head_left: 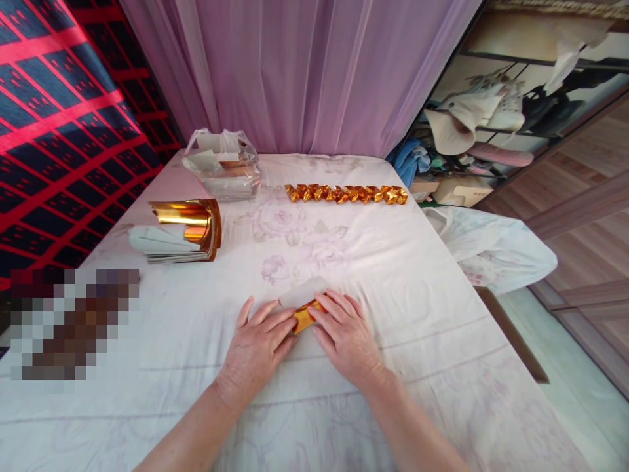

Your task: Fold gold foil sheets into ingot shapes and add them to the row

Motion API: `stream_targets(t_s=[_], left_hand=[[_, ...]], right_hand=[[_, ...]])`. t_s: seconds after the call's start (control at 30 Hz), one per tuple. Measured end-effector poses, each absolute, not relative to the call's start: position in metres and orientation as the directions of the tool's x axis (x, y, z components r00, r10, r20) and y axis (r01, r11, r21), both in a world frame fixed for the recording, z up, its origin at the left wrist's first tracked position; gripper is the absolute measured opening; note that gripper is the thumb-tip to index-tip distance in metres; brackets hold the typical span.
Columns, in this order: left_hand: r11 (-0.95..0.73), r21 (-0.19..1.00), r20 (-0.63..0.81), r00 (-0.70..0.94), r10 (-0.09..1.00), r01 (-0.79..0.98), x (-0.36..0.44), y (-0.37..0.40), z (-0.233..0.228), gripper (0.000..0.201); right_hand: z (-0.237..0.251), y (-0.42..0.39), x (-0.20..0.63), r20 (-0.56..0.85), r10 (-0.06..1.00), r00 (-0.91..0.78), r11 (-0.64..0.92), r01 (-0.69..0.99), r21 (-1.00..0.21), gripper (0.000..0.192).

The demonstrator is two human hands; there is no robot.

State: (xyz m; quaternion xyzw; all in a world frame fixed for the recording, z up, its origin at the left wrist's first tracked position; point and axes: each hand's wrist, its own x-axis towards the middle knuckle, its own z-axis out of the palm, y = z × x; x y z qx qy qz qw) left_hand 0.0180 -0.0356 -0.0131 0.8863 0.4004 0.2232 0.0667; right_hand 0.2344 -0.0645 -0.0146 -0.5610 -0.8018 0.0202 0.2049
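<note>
A partly folded sheet of gold foil paper point(305, 318) lies on the bed-like surface in front of me, with a pale flap point(305, 290) of its back side showing behind the gold strip. My left hand point(258, 341) has its thumb and index finger closed on the strip's left end; its other fingers are stretched out. On the right end rest the fingers of my right hand point(346, 337), its thumb at the near edge. Both palms face down, and the fingertips hide part of the paper.
Beyond the hands stands a bent stack of gold foil sheets point(209, 229). A clear plastic bag point(223, 167) with more sheets sits behind it. A row of folded gold pieces point(346, 193) lies near the far edge. At right are a white bag point(496, 246) and a shelf with shoes.
</note>
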Motion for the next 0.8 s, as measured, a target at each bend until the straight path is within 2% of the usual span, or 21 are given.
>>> stream_targets(t_s=[0.13,0.3,0.8], left_hand=[[-0.666,0.292,0.347,0.573,0.743,0.687,0.019,-0.035,-0.012,0.024],[-0.664,0.286,0.353,0.569,0.743,0.691,0.019,-0.035,-0.010,0.024],[-0.661,0.338,0.385,0.542,0.747,0.670,0.023,-0.033,-0.009,0.023]], right_hand=[[-0.012,-0.065,0.230,0.352,0.890,-0.291,0.403,0.864,-0.304,0.027],[-0.010,-0.066,0.227,0.315,0.904,-0.290,0.394,0.849,-0.352,0.026],[-0.012,-0.060,0.216,0.404,0.858,-0.316,0.456,0.830,-0.321,0.012]])
